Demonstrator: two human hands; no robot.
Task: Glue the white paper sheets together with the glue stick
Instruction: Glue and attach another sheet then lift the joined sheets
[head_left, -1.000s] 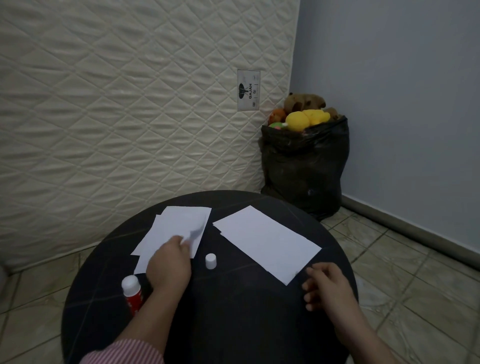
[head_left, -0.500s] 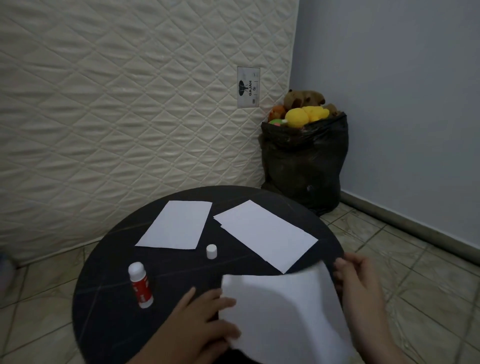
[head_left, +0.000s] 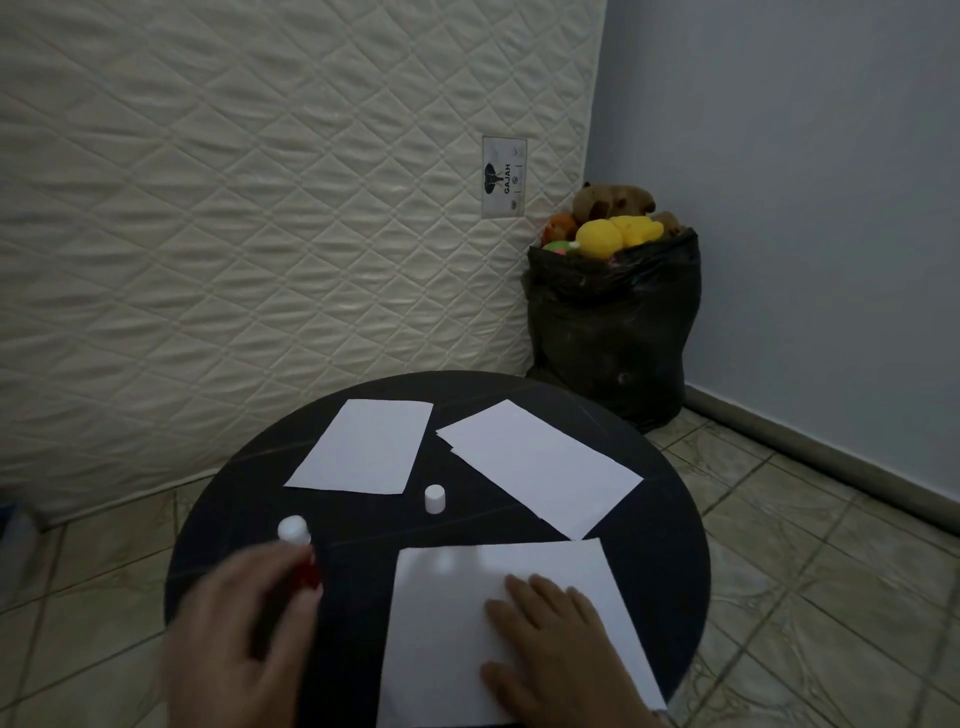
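A white paper sheet (head_left: 441, 629) lies flat at the near edge of the round black table (head_left: 670, 525). My right hand (head_left: 550, 644) rests palm-down on it, fingers spread. The red glue stick (head_left: 304, 566) stands upright and uncapped at the left. My left hand (head_left: 244, 639), blurred by motion, reaches it with fingers apart and covers its lower body. The stick's white cap (head_left: 435, 499) stands alone mid-table. Farther back lie another white sheet (head_left: 363, 447) on the left and two overlapping sheets (head_left: 540, 462) on the right.
A quilted cream mattress (head_left: 260, 208) leans against the wall behind the table. A black bag (head_left: 613, 332) full of plush toys stands in the corner at the right. Tiled floor surrounds the table.
The sheet that both hands held above the table's near edge now lies flat. My right hand has moved onto it, and my left hand has gone left to the glue stick.
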